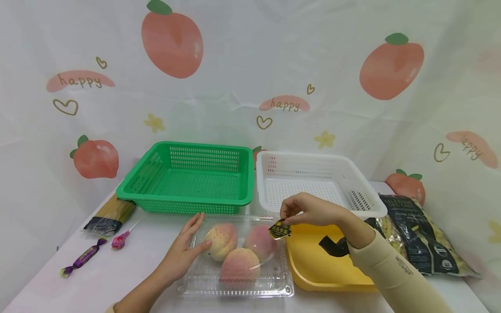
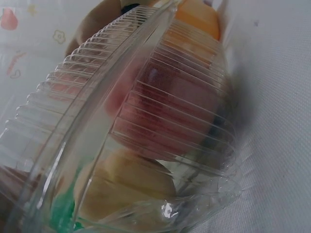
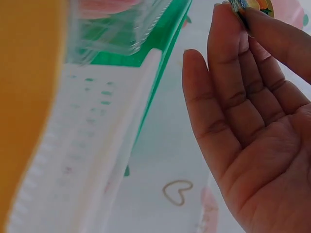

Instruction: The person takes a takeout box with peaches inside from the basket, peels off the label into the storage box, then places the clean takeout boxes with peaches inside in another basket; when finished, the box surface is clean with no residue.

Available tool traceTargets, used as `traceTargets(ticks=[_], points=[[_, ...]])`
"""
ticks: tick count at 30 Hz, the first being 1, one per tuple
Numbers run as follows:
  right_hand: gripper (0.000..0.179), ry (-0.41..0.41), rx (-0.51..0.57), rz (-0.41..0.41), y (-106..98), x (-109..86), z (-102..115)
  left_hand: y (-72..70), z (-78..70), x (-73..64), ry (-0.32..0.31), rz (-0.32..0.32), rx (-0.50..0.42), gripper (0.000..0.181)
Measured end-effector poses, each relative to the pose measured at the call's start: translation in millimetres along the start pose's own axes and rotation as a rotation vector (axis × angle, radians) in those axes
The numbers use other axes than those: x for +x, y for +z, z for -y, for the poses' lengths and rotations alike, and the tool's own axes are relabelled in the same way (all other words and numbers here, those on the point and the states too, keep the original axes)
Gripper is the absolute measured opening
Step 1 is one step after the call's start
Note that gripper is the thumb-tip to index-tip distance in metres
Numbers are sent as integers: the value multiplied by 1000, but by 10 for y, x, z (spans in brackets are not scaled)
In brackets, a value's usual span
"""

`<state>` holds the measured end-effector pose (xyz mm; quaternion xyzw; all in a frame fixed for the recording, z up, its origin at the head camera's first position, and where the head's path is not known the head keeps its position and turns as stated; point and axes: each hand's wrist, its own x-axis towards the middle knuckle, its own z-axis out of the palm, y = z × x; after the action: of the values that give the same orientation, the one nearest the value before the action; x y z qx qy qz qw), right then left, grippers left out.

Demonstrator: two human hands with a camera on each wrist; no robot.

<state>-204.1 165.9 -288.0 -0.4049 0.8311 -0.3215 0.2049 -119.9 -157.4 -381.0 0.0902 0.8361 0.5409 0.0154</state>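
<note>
Head view, clock centred on the clear container (image 1: pixel 235 292): three peaches (image 1: pixel 240 264) lie inside; a yellow basin (image 1: pixel 313 256) sits at three; the left hand (image 1: pixel 182 250) rests at nine, fingers apart from thumb; the right hand's (image 1: pixel 304 210) fingers pinch a black-gold label (image 1: pixel 279 230) at two; beyond, a green basket (image 1: pixel 195 184) at eleven.

Peaches (image 1: pixel 240 266) pink-yellow; sticker (image 1: pixel 279 231) black, gold; tub (image 1: pixel 313 261) yellow (backdrop (image 1: pixel 231 65) white, peach-printed).

Three peaches (image 1: pixel 240 266), one clear box (image 1: pixel 274 274), two baskets (image 1: pixel 188 202), one yellow basin (image 1: pixel 325 285), one sticker (image 1: pixel 280 230), one purple candy (image 1: pixel 84 257), one pink lollipop (image 1: pixel 120 240), one brown packet (image 1: pixel 113 213), at least one bag (image 1: pixel 426 243), two hands (image 1: pixel 182 254).
</note>
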Motion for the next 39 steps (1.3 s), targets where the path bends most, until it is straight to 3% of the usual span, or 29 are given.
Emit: traceTargets(ticks=[25, 39], points=[[25, 171, 258, -151, 101, -564, -479, -3, -6, -5, -1, -11, -1, 77], [20, 199, 241, -141, 188, -713, -784, 0, -6, -4, -9, -12, -5, 77]])
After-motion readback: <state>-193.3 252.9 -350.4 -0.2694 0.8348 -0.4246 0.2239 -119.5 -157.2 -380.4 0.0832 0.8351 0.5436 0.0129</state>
